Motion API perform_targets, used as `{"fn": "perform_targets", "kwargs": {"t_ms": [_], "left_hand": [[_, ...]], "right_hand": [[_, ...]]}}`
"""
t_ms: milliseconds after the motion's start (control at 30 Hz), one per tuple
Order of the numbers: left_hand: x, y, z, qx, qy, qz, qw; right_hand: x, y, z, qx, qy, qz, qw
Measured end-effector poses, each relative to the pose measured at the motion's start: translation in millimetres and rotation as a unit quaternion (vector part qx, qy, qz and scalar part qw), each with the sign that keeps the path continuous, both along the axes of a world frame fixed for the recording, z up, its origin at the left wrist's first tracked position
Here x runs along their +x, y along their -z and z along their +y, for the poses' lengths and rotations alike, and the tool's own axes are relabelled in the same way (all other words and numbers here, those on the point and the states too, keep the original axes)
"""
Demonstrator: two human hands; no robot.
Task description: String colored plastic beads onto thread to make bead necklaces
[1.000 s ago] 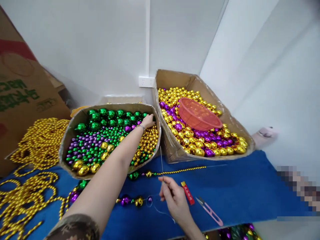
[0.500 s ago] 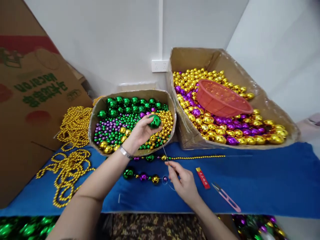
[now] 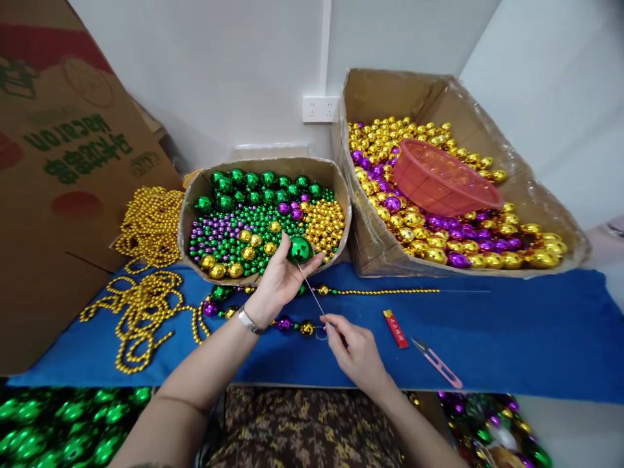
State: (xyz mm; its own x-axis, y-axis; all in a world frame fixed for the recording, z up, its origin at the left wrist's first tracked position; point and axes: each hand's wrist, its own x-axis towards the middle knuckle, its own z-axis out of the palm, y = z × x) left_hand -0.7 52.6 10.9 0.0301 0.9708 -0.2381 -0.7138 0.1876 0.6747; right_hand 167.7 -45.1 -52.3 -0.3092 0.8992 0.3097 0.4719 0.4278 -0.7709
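My left hand holds a large shiny green bead between thumb and fingers, just in front of the near rim of the bead box. Pinched in my right hand is a long thin needle, its far tip meeting the underside of the green bead. Thread loops near my right fingertips beside a partly hidden strand with purple and gold beads. Behind it lies a second strand, which runs into small gold beads with bare thread at its right end.
A red packet and pink-handled thread snips lie on the blue cloth. Gold bead chains are heaped at left beside a tall carton. A bigger box of gold and purple beads holds a red basket.
My left hand has brought the green bead down toward my right hand, and the needle tip now meets it. The whole view has shifted slightly.
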Motion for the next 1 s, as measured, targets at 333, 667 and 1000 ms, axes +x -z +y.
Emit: {"fn": "perform_targets", "kwargs": {"t_ms": [333, 667, 1000], "left_hand": [[0.5, 2.7, -8.2, -0.007, -0.012, -0.016, 1.0], [2.1, 3.7, -14.8, 0.005, -0.025, 0.001, 1.0], [2.4, 5.5, -15.9, -0.013, -0.055, -0.052, 0.997]], "right_hand": [[-3.1, 0.6, -4.1, 0.01, -0.005, -0.031, 0.999], [-3.8, -2.3, -5.8, -0.009, -0.008, -0.041, 0.999], [-8.6, -4.0, -9.4, -0.063, -0.001, -0.017, 0.998]]}}
